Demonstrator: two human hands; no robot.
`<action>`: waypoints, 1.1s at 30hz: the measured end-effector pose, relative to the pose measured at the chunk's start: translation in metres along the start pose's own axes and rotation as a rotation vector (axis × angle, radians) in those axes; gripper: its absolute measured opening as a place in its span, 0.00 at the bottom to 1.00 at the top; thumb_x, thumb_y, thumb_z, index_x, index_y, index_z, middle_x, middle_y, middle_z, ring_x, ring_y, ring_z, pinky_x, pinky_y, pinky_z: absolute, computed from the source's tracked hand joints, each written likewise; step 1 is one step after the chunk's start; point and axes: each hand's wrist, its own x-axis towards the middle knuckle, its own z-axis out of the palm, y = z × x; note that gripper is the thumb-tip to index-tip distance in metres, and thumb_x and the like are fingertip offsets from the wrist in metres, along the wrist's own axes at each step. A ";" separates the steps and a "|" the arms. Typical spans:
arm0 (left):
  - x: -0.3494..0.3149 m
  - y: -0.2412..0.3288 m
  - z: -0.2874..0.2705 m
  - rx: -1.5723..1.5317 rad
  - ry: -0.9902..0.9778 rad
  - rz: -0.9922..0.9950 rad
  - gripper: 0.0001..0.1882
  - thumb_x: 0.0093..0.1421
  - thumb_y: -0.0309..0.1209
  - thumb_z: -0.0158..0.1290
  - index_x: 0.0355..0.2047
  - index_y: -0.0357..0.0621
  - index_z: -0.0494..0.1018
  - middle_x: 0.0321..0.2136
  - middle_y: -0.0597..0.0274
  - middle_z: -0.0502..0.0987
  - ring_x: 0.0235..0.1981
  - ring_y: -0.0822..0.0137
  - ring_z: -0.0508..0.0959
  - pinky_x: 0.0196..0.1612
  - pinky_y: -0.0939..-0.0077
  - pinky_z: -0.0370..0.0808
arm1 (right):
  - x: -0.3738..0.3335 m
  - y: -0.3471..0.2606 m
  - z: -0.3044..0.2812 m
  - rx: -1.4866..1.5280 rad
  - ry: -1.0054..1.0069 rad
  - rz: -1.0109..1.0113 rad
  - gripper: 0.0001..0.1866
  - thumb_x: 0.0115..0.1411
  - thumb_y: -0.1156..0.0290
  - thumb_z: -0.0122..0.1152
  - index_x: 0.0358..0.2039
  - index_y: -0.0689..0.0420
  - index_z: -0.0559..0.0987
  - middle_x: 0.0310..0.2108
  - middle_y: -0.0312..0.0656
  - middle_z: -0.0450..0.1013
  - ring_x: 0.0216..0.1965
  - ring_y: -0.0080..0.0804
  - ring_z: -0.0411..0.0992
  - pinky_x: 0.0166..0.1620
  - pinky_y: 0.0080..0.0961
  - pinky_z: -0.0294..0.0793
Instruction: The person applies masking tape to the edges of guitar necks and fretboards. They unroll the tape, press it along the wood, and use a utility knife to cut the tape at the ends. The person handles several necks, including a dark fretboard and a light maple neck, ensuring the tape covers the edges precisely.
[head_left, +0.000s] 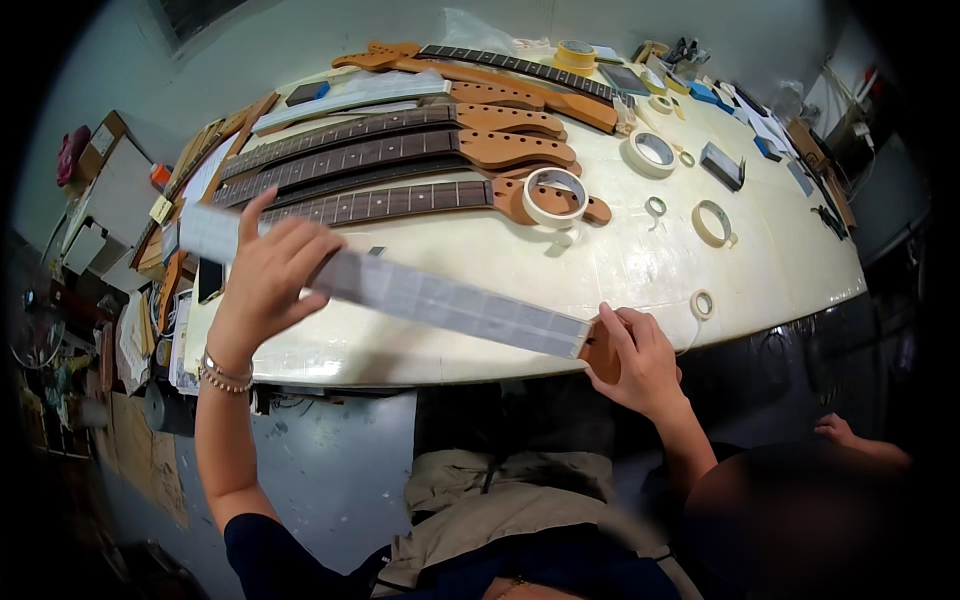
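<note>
A guitar neck (450,307), its fretboard covered in pale grey tape, slants in front of me over the table's near edge. My right hand (637,362) grips its brown headstock (601,350) at the right end. My left hand (283,262) is over the other end, fingers spread and one raised, apparently touching the taped face; the left end is blurred. Just beyond lies another neck with a dark fretboard (390,203), a roll of cream masking tape (555,198) resting on its headstock. Further dark-fretted necks (360,155) lie side by side behind it.
The pale table (480,368) curves around me. Tape rolls (652,155), a narrow roll (702,304) and a small dark box (722,166) lie to the right. A white taped neck (350,100) is at the back. Another person's hand (838,430) shows at lower right.
</note>
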 end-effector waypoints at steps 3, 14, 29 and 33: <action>0.037 -0.012 -0.002 0.147 0.143 -0.008 0.34 0.33 0.30 0.63 0.46 0.56 0.69 0.44 0.68 0.72 0.52 0.67 0.68 0.65 0.53 0.41 | 0.004 -0.004 -0.009 0.021 0.046 0.057 0.45 0.30 0.77 0.66 0.56 0.57 0.64 0.39 0.48 0.68 0.40 0.46 0.69 0.40 0.34 0.71; 0.084 0.047 0.153 0.031 0.742 0.201 0.21 0.59 0.33 0.44 0.54 0.61 0.65 0.56 0.70 0.64 0.59 0.73 0.61 0.65 0.54 0.40 | 0.229 0.073 -0.013 0.260 -0.195 0.199 0.46 0.33 0.75 0.63 0.59 0.54 0.63 0.47 0.39 0.68 0.43 0.25 0.65 0.50 0.20 0.62; 0.080 0.051 0.159 -0.161 0.548 0.103 0.14 0.57 0.34 0.49 0.45 0.56 0.68 0.52 0.72 0.66 0.57 0.73 0.63 0.64 0.51 0.42 | 0.433 0.107 0.129 0.071 -0.390 -0.128 0.45 0.33 0.62 0.64 0.58 0.45 0.65 0.46 0.48 0.71 0.46 0.44 0.70 0.49 0.32 0.68; 0.078 0.051 0.170 -0.192 0.554 0.040 0.09 0.56 0.34 0.51 0.39 0.55 0.71 0.49 0.72 0.70 0.56 0.72 0.64 0.64 0.49 0.42 | 0.443 0.113 0.150 0.088 -0.400 -0.147 0.42 0.38 0.61 0.63 0.59 0.45 0.64 0.47 0.50 0.70 0.47 0.45 0.68 0.51 0.34 0.66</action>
